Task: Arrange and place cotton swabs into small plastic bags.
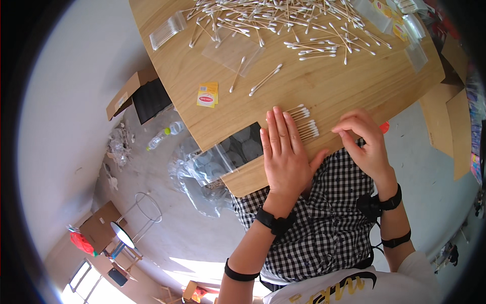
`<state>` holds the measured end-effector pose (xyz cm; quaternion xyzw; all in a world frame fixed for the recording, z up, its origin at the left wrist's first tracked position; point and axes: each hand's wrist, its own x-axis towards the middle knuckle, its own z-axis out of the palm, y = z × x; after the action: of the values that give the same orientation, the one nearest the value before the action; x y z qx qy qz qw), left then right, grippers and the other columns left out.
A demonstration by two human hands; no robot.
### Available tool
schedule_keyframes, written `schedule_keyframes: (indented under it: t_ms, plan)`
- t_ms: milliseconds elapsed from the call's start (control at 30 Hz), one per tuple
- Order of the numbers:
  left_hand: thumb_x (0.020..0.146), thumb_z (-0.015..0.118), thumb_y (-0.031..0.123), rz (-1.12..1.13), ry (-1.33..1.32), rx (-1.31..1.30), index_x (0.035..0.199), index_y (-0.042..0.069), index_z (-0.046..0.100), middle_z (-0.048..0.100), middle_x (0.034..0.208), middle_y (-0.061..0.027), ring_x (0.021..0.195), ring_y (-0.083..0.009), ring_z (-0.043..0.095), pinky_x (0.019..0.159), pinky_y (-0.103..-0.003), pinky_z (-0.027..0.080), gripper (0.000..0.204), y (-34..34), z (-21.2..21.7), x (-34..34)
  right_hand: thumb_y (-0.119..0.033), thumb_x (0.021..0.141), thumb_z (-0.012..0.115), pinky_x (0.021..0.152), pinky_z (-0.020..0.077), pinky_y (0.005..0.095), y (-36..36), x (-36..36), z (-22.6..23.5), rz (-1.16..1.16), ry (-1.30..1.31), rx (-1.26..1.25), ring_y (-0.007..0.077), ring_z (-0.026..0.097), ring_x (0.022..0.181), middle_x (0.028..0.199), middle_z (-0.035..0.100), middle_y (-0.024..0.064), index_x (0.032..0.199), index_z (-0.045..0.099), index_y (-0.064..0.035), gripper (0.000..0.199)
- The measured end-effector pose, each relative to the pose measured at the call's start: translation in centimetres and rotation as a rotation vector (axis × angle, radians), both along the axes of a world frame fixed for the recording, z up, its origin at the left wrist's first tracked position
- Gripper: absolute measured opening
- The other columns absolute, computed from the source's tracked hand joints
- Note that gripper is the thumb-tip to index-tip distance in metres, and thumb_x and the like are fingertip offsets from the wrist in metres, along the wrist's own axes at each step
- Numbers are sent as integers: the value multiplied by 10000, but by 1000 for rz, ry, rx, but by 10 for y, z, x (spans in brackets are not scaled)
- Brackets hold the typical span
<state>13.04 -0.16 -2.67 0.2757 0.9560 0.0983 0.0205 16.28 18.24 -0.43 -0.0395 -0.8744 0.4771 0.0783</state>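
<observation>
My left hand (286,152) lies flat near the table's front edge, fingers together and stretched out, over a row of cotton swabs (308,126). The white tips stick out on its right side; the rest of the row is hidden under the palm. Just right of those tips hovers my right hand (365,144), its fingers bent and the fingertips drawn close to the thumb. Whether anything is between them cannot be made out. Left of my left hand, a dark sheet with grey round shapes (248,144) lies at the edge, partly under a clear plastic bag (210,164).
Loose cotton swabs (283,20) are heaped across the table's far side. A filled clear bag (168,30), a flat empty bag (233,53), a yellow card (207,95) and stray swabs (266,81) lie nearer. More packaging (400,25) is at far right. Cardboard boxes (134,93) flank the table.
</observation>
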Motion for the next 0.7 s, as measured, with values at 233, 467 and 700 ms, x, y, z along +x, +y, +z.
schedule_keyframes:
  t_ms: [233, 467, 700]
  plan:
    - [841, 542, 682, 3, -3, 24, 1456, -141, 268, 235, 1547, -319, 1472, -415, 196, 1186, -531, 184, 1063, 4, 1, 1, 18, 786, 666, 720, 476, 356, -11, -23, -10, 100, 50, 23, 254, 579, 827, 860, 589, 64, 871, 646, -48, 109]
    - [854, 523, 682, 0, -16, -5, 1457, -138, 269, 231, 1549, -316, 1473, -414, 194, 1189, -526, 179, 1049, 2, 2, 0, -1, 751, 678, 675, 469, 387, -16, -39, 6, 172, 63, 158, 274, 569, 784, 821, 570, 71, 797, 572, -38, 122]
    - [849, 553, 657, 11, -27, 35, 1468, -137, 238, 220, 1551, -321, 1474, -416, 191, 1188, -527, 181, 1055, 3, 0, 1, -5, 729, 669, 638, 464, 395, -14, -47, 11, 268, 48, 340, 280, 555, 707, 724, 540, 77, 748, 508, -41, 166]
